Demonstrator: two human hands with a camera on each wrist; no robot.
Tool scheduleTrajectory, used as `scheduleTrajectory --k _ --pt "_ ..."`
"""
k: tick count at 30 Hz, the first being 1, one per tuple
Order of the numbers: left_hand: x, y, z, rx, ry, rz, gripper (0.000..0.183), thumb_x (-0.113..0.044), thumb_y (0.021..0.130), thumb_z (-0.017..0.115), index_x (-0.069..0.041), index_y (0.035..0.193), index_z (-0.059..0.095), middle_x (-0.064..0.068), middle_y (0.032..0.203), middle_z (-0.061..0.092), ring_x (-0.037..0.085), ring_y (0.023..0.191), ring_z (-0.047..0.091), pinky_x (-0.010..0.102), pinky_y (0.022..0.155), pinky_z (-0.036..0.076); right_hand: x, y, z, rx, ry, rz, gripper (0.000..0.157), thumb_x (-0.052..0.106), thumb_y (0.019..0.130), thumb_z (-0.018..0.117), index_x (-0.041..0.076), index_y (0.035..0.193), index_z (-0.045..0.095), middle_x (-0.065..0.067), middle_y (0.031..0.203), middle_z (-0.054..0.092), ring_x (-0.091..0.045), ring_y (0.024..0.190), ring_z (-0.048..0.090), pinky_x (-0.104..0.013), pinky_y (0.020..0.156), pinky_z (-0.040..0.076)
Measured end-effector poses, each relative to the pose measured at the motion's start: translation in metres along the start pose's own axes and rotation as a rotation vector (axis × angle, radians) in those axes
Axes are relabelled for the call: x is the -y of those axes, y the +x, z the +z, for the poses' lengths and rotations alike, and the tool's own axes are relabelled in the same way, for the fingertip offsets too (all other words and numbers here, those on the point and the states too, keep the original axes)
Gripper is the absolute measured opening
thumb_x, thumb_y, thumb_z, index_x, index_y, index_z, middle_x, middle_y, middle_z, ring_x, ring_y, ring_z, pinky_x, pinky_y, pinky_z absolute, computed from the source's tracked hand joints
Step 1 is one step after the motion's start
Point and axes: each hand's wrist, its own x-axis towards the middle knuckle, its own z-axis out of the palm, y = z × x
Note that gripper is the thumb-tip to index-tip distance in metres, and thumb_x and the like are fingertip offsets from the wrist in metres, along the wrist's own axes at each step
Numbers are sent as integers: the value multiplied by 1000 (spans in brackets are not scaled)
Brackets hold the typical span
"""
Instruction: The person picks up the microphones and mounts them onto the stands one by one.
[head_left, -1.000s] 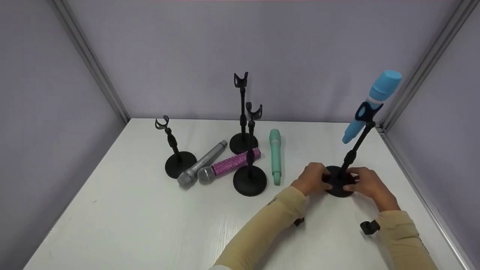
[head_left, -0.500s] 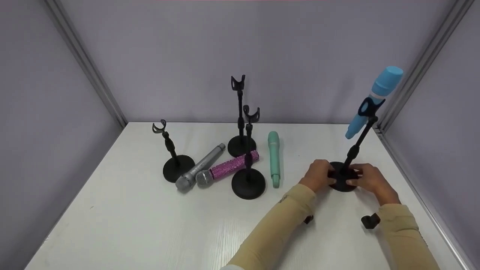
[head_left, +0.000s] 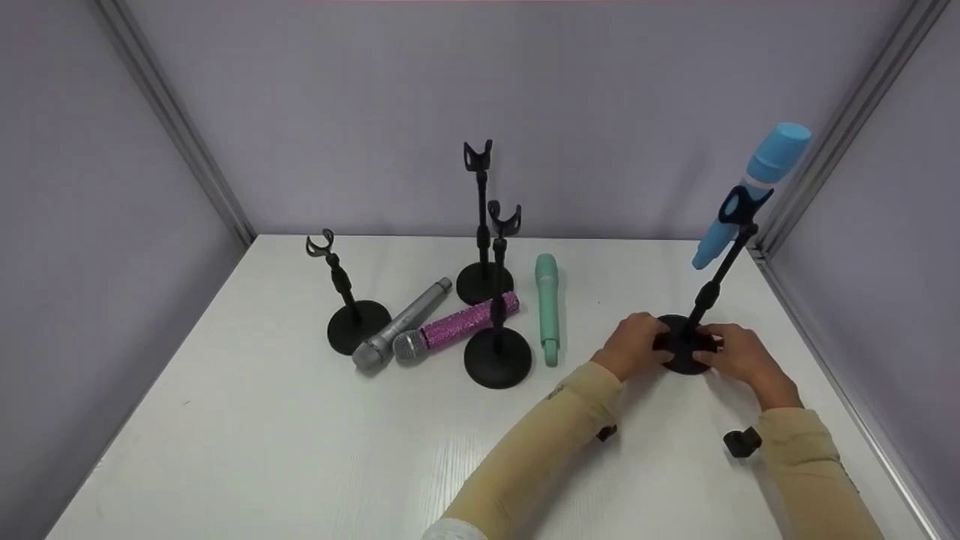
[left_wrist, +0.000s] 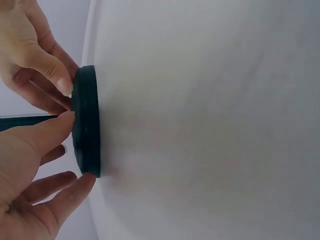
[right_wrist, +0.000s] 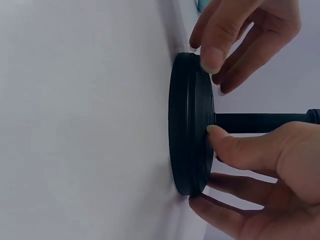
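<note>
A blue microphone (head_left: 778,154) sits slanted in the clip of a black microphone stand (head_left: 705,296) at the right of the table. My left hand (head_left: 630,346) grips the left side of the stand's round base, and my right hand (head_left: 742,360) grips its right side. In the right wrist view the base (right_wrist: 187,125) stays between the fingers of both hands, with thumbs on its top face and other fingers around its edge. The left wrist view shows the same base (left_wrist: 87,122) low against the white tabletop.
Left of my hands lies a mint green microphone (head_left: 548,307). Further left are a pink glitter microphone (head_left: 457,328), a silver microphone (head_left: 405,322), and three stands with bare clips: front (head_left: 498,360), back (head_left: 480,281) and left (head_left: 356,326). Grey walls (head_left: 885,247) border the table.
Both hands have slid the stand with the blue microphone a little backward and to the right. The other stands and microphones stay in place; the head view shifts slightly.
</note>
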Motion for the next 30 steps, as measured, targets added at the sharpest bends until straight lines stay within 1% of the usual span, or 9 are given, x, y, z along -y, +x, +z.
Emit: scheduleTrajectory --k 4,8,11,13,18,22,26,27,30 --pt "4 -16 -14 -13 -13 82 41 -26 90 81 -17 130 73 -2 122 74 6 113 65 17 101 50 10 -11 -5 30 -32 22 49 18 98 67 -12 136 58 -41 138 54 -59 121 57 -67 97 50" --pt "12 -38 -32 -15 -29 198 42 -20 91 80 -13 132 71 1 128 74 8 119 66 17 104 50 24 -22 -15 53 -51 16 40 17 98 66 -11 127 65 -36 129 64 -57 118 59 -67 96 49" --pt "23 -59 -47 -17 -39 247 43 -17 91 80 -10 132 70 2 130 73 11 122 67 18 105 50 34 -27 -18 67 -51 -13 33 13 97 65 -11 119 69 -32 117 70 -54 113 62 -63 92 52" --pt "30 -73 -56 -22 -47 256 42 -16 91 79 -9 131 71 2 129 73 12 122 67 20 105 50 40 -29 -19 73 -42 -30 31 12 97 64 -10 118 70 -30 114 71 -50 108 65 -59 88 54" --pt "53 -105 -74 -30 -82 262 39 -15 90 80 -7 128 73 5 126 75 15 119 70 23 104 52 53 -31 -14 75 -14 -90 28 8 96 64 -9 117 71 -29 112 72 -44 103 68 -52 83 58" --pt "71 -126 -89 -26 -151 222 39 -14 89 81 -6 127 73 8 123 76 17 114 71 29 102 56 63 -30 -8 75 10 -141 26 7 96 64 -8 115 71 -27 112 73 -44 105 68 -54 87 57" --pt "87 -138 -109 -32 -191 153 37 -16 88 83 -10 123 75 5 122 77 20 111 71 34 102 57 79 -23 -2 67 64 -198 27 9 98 65 -7 118 72 -25 114 73 -43 108 68 -56 93 56" --pt "91 -141 -115 -30 -199 141 36 -17 88 83 -11 122 76 5 121 77 21 108 71 35 98 58 84 -20 0 65 71 -210 27 10 98 65 -7 118 72 -25 115 73 -43 109 68 -56 94 56" --pt "106 -148 -132 -49 -218 127 33 -15 87 83 -9 120 77 6 119 77 23 107 71 37 97 58 100 -10 6 54 76 -236 27 11 99 65 -4 119 72 -23 116 74 -42 110 68 -56 96 55"
